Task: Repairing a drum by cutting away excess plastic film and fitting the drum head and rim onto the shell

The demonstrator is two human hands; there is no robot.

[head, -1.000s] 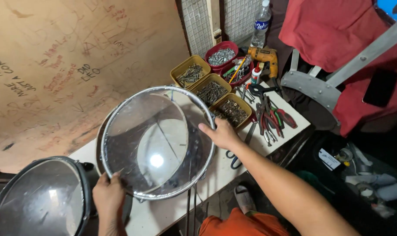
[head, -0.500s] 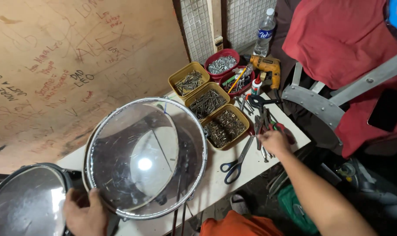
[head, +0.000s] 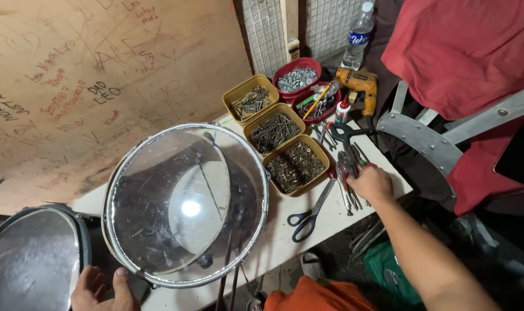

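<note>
Chrome-rimmed round drum with a clear plastic head (head: 187, 204) is lying on the white worktop (head: 325, 222), head up, taking up the near left part of it. Left hand (head: 103, 288) is resting at the near edge of this drum, thumb and fingers curled against the rim; whether it is truly gripping cannot be told, since the hand is partly cut off by the frame edge. Second drum with a dark rim and a grey clear head (head: 28, 259) is sitting left of the chrome-rimmed drum, just beside it.

Right hand (head: 370, 183) is reaching to the right of the drum, palm down, fingers bent over a pile of pliers and hand tools with red and dark handles (head: 348, 167). It is touching the pile; fingertips are hidden, so a closed grasp on any one tool cannot be confirmed.

Blue-handled steel scissors (head: 311, 210) are lying between the drum and the right hand, blades pointing away. Three yellow plastic trays of screws and bolts (head: 276, 129) are standing in a row just beyond and right of the drum; two red round bowls of small hardware (head: 299, 78) are standing farther back. Orange power drill (head: 357, 86) is lying beyond the tool pile, with a clear plastic water bottle (head: 357, 34) upright behind it.
</note>
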